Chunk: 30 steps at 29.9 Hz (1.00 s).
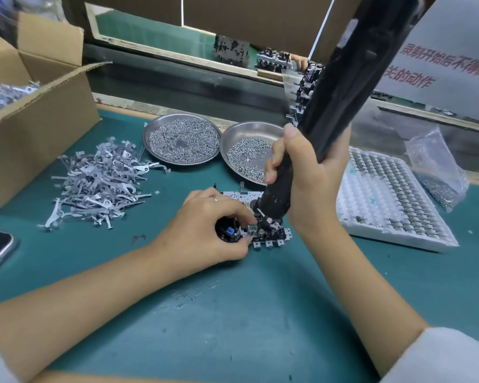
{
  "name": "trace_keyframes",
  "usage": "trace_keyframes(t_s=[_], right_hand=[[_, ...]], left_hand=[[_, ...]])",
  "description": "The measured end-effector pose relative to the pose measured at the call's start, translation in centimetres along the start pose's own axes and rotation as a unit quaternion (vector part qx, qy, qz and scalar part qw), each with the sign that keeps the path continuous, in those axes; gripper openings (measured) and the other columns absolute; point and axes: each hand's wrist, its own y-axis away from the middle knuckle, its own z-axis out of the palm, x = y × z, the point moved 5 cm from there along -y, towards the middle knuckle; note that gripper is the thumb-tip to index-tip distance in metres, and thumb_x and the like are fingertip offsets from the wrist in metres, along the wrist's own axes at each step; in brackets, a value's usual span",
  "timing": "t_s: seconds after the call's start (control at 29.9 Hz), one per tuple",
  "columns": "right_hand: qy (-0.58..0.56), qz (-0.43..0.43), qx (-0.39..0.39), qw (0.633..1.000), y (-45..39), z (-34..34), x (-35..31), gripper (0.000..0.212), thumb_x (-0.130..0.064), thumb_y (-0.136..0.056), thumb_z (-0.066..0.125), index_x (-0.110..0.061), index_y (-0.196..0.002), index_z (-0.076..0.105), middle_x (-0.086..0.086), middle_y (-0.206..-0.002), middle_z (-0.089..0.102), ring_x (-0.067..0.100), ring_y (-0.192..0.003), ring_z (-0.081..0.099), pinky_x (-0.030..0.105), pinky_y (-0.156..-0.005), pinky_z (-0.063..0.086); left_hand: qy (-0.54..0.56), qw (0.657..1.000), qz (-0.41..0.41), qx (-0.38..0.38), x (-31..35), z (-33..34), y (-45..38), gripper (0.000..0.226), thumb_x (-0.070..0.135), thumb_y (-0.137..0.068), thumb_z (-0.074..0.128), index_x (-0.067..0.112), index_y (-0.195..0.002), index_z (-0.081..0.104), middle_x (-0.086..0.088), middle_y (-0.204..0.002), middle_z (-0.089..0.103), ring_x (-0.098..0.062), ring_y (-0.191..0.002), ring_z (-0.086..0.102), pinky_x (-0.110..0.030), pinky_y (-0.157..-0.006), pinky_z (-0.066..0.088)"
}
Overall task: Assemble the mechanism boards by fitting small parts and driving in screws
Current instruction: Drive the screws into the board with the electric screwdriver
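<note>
Mechanism board [256,214] is lying flat on the green tabletop [233,313], just below the centre of the head view, its long side running roughly 9 to 3 o'clock. Both hands are working on it.

Right hand [307,172] is wrapping its fingers [273,161] round the black body of the electric screwdriver [329,106], thumb lying up along the barrel. The tool's long axis is leaning: top toward 1 o'clock, tip coming down toward 7 o'clock onto the board's near middle. The tip itself is too dark to make out, so the screw under it cannot be confirmed.

Left hand [205,230] is sitting at 9 o'clock of the tip, fingers curled and pinching at a small part on the board's left end, apparently steadying it. Its fingertips are lying just beside the tool's nose, nearly touching.

Judgement: a screw is being driven or seated. What matters next is bringing the tip square over the hole while the left fingertips are crowding it from 9 o'clock.

Supplies: tray of screws [249,158] at 12 o'clock of the board, second tray [181,140] at 11 o'clock, heap of metal levers [100,181] at 9 to 10 o'clock, white parts tray [393,200] at 3 o'clock.
</note>
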Motion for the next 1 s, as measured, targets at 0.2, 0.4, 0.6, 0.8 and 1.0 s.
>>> trace_keyframes(t_s=[0.2, 0.4, 0.6, 0.8, 1.0], right_hand=[[0.074, -0.043, 0.017, 0.996, 0.8, -1.6, -0.5, 0.045, -0.027, -0.083, 0.064, -0.024, -0.121, 0.038, 0.003, -0.086, 0.057, 0.016, -0.074, 0.060, 0.028, -0.069, 0.050], [0.341, -0.169, -0.029, 0.924, 5.0, -2.1, 0.0, 0.015, -0.018, -0.088, 0.053, -0.016, -0.103, 0.057, 0.000, -0.091, 0.056, 0.007, -0.085, 0.054, 0.021, -0.079, 0.043], [0.652, -0.135, -0.345, 0.661, 8.5, 2.1, 3.6, 0.035, -0.041, -0.095, 0.046, -0.019, -0.113, 0.067, 0.011, -0.122, 0.059, 0.033, -0.111, 0.053, 0.043, -0.085, 0.045], [0.659, -0.129, -0.349, 0.654, 12.0, -0.8, 0.1, 0.030, -0.045, -0.092, 0.050, -0.023, -0.097, 0.070, 0.005, -0.119, 0.062, 0.027, -0.111, 0.057, 0.035, -0.084, 0.048], [0.739, -0.103, -0.240, 0.620, 13.6, -10.5, -5.1, 0.035, -0.042, -0.089, 0.044, -0.024, -0.088, 0.074, 0.006, -0.110, 0.069, 0.029, -0.100, 0.066, 0.038, -0.076, 0.055]], left_hand=[[-0.006, 1.000, 0.007, -0.007, 0.3, -0.1, -0.1, 0.022, 0.023, -0.066, 0.081, 0.028, -0.085, 0.071, 0.022, -0.077, 0.064, -0.001, -0.082, 0.053, -0.028, -0.089, 0.039], [0.109, 0.982, -0.043, 0.146, -0.7, -2.6, -0.6, 0.008, 0.026, -0.084, 0.064, 0.032, -0.087, 0.067, 0.015, -0.076, 0.067, 0.002, -0.074, 0.061, -0.009, -0.074, 0.043], [0.121, 0.956, -0.088, 0.253, -2.7, -4.8, -1.2, 0.018, 0.028, -0.092, 0.047, 0.036, -0.090, 0.063, 0.011, -0.079, 0.065, -0.003, -0.080, 0.059, -0.024, -0.082, 0.046], [0.101, 0.963, -0.079, 0.237, -2.5, -4.3, -1.1, 0.019, 0.022, -0.096, 0.051, 0.036, -0.093, 0.063, 0.011, -0.082, 0.066, 0.000, -0.080, 0.059, -0.027, -0.081, 0.046], [0.074, 0.974, -0.058, 0.207, -1.9, -3.8, -0.6, 0.024, 0.021, -0.094, 0.054, 0.043, -0.090, 0.061, 0.011, -0.078, 0.066, 0.008, -0.078, 0.056, -0.007, -0.071, 0.039]])
